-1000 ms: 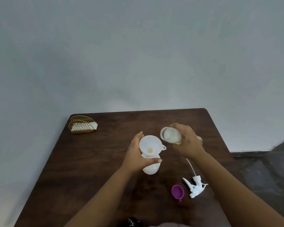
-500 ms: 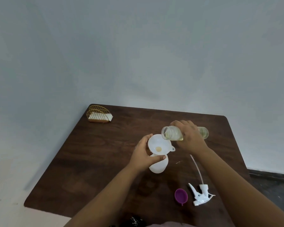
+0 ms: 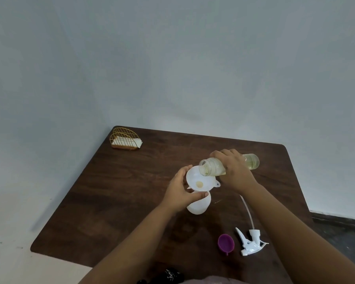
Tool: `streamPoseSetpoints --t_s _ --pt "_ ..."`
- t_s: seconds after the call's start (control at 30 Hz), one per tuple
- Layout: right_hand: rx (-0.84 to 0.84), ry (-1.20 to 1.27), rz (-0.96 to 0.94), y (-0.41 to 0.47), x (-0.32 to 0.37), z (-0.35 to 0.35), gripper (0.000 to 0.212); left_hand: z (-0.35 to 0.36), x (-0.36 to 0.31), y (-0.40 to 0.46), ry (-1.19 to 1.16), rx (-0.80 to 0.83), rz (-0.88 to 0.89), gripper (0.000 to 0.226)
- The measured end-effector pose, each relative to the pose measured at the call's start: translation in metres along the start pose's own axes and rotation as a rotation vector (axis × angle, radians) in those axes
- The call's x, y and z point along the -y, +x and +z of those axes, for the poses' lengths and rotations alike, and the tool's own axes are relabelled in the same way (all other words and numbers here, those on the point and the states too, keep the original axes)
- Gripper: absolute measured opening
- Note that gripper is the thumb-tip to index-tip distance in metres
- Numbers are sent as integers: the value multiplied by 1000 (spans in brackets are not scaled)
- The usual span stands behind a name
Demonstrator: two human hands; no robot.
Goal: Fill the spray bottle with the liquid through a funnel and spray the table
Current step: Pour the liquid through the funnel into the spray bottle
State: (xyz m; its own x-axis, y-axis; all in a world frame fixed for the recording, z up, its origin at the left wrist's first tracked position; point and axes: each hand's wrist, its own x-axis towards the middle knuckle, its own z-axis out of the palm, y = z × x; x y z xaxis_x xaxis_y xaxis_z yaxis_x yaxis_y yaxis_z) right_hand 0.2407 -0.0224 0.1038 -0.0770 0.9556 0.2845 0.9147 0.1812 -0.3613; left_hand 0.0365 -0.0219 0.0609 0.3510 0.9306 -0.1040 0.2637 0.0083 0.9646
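The spray bottle point(image 3: 199, 204), a small translucent white one, stands near the middle of the worktop point(image 3: 111, 197) with a white funnel point(image 3: 197, 179) seated in its neck. It looks like thin plastic: light while near empty, a little springy under a squeeze, and top-heavy with the wide funnel on it. The sensible hold is round the shoulder just under the funnel, which is where the left hand point(image 3: 179, 194) grips it, thumb across the front and fingers curled up behind the funnel's rim, steadying both at once.

At about 1 o'clock from the funnel, the right hand point(image 3: 233, 170) is wrapped round the middle of a clear liquid bottle point(image 3: 212, 167), tipped nearly level with its open mouth over the funnel's far edge. Pale yellow liquid lies along its lower side, and a small yellowish pool shows at the funnel's throat. That bottle seems rigid and smooth, likely slippery if wet, so a full grip on the body suits it; its weight will shift toward the mouth as it tilts.

At 5 o'clock from the spray bottle lies the white trigger head point(image 3: 251, 241), its thin dip tube point(image 3: 247, 210) running back toward the bottle. Just to its 9 o'clock sits a purple cap point(image 3: 225, 242). Far off at 11 o'clock, in the worktop's corner, stands a gold wire holder point(image 3: 125, 139) with white napkins.
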Motion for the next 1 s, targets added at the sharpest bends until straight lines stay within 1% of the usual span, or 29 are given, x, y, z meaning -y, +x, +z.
streamPoseSetpoints --t_s 0.1,0.23,0.37,0.57,1.0 --pt "16 -3 -1 0 1 0 35 -1 0 0 -8 8 2 86" --pt "37 -16 -2 3 2 -1 38 0 0 1 -9 9 4 86" --pt "12 -15 -11 5 2 -3 36 0 0 3 -12 8 3 85" --pt "11 -27 -17 9 2 -5 40 -2 1 4 -12 14 6 84" --pt "30 -55 -32 8 0 -6 34 -1 3 5 -1 15 23 84"
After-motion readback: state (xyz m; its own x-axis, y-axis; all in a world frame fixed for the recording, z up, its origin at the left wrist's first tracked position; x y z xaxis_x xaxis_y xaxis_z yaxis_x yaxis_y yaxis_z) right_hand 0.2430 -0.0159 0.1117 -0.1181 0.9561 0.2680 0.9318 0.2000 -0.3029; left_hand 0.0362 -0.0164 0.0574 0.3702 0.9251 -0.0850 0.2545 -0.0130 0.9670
